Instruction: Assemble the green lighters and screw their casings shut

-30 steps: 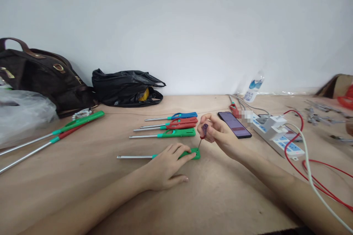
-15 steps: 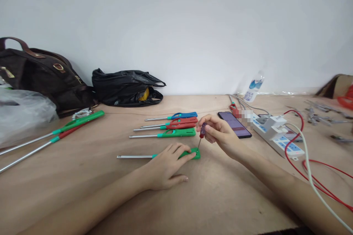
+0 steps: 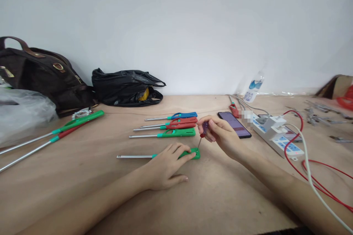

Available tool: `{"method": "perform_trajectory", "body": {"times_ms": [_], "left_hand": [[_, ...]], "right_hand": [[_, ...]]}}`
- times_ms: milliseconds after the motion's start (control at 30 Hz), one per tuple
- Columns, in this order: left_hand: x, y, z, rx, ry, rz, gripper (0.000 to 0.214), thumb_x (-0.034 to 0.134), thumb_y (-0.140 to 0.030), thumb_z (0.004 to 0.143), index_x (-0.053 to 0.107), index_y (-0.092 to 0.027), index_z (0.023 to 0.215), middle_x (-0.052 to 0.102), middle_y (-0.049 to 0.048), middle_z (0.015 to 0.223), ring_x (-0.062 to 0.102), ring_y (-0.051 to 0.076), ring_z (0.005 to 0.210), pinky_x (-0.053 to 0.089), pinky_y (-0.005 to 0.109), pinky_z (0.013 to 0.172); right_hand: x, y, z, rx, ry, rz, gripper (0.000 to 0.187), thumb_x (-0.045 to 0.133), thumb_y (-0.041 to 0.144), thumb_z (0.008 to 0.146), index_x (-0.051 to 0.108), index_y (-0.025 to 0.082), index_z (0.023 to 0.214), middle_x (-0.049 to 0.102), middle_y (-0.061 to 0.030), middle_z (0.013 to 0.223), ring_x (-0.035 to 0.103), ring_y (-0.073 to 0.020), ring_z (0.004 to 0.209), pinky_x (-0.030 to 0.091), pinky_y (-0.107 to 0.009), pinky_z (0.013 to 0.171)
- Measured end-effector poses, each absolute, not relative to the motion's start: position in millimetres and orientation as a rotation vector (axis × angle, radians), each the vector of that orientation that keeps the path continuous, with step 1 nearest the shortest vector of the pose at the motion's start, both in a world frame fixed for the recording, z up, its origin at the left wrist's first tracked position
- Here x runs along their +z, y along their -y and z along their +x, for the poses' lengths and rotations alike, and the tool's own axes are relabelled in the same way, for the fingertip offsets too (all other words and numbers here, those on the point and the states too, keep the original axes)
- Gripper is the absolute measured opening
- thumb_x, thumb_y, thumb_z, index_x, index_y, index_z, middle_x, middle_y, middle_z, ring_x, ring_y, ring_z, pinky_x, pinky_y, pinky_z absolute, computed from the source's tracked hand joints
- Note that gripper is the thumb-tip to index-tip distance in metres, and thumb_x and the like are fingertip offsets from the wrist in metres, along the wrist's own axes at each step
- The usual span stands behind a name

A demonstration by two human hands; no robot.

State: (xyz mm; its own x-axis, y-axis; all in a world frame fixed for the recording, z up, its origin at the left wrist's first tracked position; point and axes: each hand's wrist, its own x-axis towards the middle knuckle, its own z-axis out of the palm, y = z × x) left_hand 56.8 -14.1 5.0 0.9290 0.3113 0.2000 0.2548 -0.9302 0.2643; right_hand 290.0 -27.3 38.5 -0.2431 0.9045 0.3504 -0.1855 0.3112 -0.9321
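Note:
A green long-nosed lighter lies flat on the wooden table, its metal tube pointing left. My left hand rests on its handle with fingers spread, pressing it down. My right hand pinches a small screwdriver with a purple and red handle. The screwdriver stands nearly upright, and its tip touches the right end of the green handle.
Three more lighters, blue, red and green, lie just behind. Long green and red rods lie at left by a brown bag and a black plastic bag. A phone, power strip, red cable and bottle are at right.
My right hand's fingers have shifted slightly around the screwdriver handle, as in turning it. The left hand and the lighter have stayed still.

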Motion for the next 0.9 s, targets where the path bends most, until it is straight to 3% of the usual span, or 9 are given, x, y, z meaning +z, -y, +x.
{"method": "perform_trajectory", "body": {"times_ms": [167, 367, 533, 633, 767, 900], "left_hand": [[5.0, 14.6, 56.3, 0.382, -0.422, 2.838, 0.055, 0.053, -0.045, 0.093, 0.043, -0.021, 0.141, 0.049, 0.0141, 0.131, 0.044, 0.032, 0.122, 0.041, 0.048, 0.101], [5.6, 14.3, 56.1, 0.378, -0.421, 2.848, 0.055, 0.052, -0.046, 0.094, 0.041, -0.023, 0.142, 0.049, 0.0142, 0.131, 0.044, 0.032, 0.121, 0.041, 0.048, 0.102], [5.9, 14.2, 56.2, 0.342, -0.430, 2.854, 0.056, 0.053, -0.045, 0.093, 0.041, -0.021, 0.142, 0.048, 0.0149, 0.132, 0.044, 0.032, 0.122, 0.041, 0.049, 0.101], [6.1, 14.5, 56.2, 0.364, -0.425, 2.845, 0.056, 0.053, -0.045, 0.094, 0.041, -0.023, 0.143, 0.048, 0.0142, 0.132, 0.044, 0.032, 0.122, 0.041, 0.049, 0.102], [6.3, 14.7, 56.2, 0.367, -0.427, 2.842, 0.055, 0.053, -0.045, 0.093, 0.041, -0.022, 0.142, 0.049, 0.0142, 0.131, 0.044, 0.032, 0.122, 0.040, 0.049, 0.103], [6.2, 14.6, 56.3, 0.360, -0.430, 2.843, 0.055, 0.054, -0.045, 0.093, 0.042, -0.022, 0.141, 0.049, 0.0142, 0.131, 0.043, 0.032, 0.122, 0.041, 0.049, 0.102]], "right_hand": [[39.0, 27.8, 289.2, 1.214, 1.422, -0.681, 0.024, 0.069, 0.039, 0.084, 0.052, 0.023, 0.092, 0.060, 0.0004, 0.078, 0.041, -0.0105, 0.057, 0.025, -0.025, 0.049], [38.7, 28.5, 289.3, 1.207, 1.458, -0.722, 0.031, 0.050, 0.049, 0.094, 0.060, 0.019, 0.095, 0.059, -0.0015, 0.081, 0.033, -0.0079, 0.050, 0.030, -0.028, 0.052], [38.5, 28.2, 290.3, 1.212, 1.451, -0.706, 0.024, 0.068, 0.040, 0.085, 0.053, 0.023, 0.094, 0.060, 0.0002, 0.078, 0.046, -0.0120, 0.063, 0.027, -0.024, 0.050], [40.4, 28.9, 290.2, 1.211, 1.450, -0.739, 0.020, 0.061, 0.041, 0.090, 0.057, 0.021, 0.093, 0.061, -0.0015, 0.081, 0.040, -0.0100, 0.056, 0.029, -0.026, 0.051], [40.5, 29.4, 289.5, 1.191, 1.434, -0.751, 0.030, 0.051, 0.048, 0.094, 0.059, 0.020, 0.094, 0.060, -0.0014, 0.078, 0.037, -0.0097, 0.052, 0.029, -0.027, 0.052], [40.5, 29.5, 289.6, 1.163, 1.439, -0.750, 0.025, 0.069, 0.040, 0.084, 0.052, 0.023, 0.092, 0.061, -0.0003, 0.078, 0.047, -0.0129, 0.064, 0.028, -0.024, 0.050]]}}
